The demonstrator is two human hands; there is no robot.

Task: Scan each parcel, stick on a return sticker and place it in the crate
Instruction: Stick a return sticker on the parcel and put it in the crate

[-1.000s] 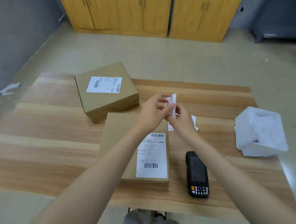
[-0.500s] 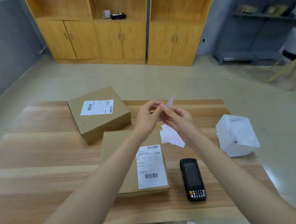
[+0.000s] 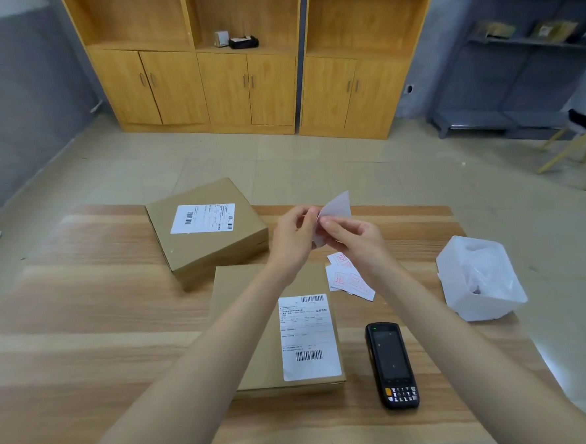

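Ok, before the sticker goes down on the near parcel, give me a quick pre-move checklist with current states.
1. Sticker in hand: ok, pinched between the left hand and right hand.
2. Backing peeled off: cannot tell, the fingers hide the seam.
3. Near parcel flat on the table, label up: ok.
4. Bare cardboard free beside its shipping label: ok, though the left forearm crosses it.
5. Parcel already scanned: cannot tell; the scanner lies on the table.
6. Crate ready: cannot tell; only a white bin shows at the table's right edge.

The wooden table [image 3: 86,337] bears two parcels [image 3: 206,234] [image 3: 277,325], loose stickers [image 3: 350,281], a scanner [image 3: 392,365] and a white bin [image 3: 480,279].
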